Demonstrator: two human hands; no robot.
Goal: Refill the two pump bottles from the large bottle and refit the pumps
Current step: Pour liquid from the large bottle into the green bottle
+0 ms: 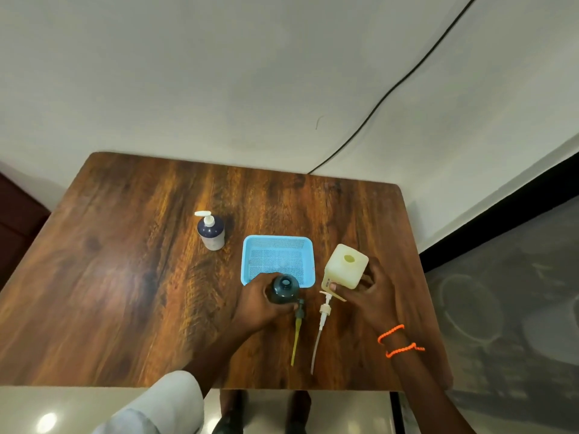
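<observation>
Wooden table [125, 277]: my left hand [260, 305] grips the open dark bottle [284, 289], my right [372, 292] clasps the uncapped jug [344, 270], both pumps [322, 311] lying near, so next I judge I must tilt and pour carefully.

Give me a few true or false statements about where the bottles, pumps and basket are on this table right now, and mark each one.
1. The left hand holds the dark bottle. True.
2. The dark bottle's pump is fitted. False: the dark pump lies on the table.
3. The right hand holds the pale square bottle. True.
4. The blue basket holds the white pump. False: the white pump lies on the table.
</observation>
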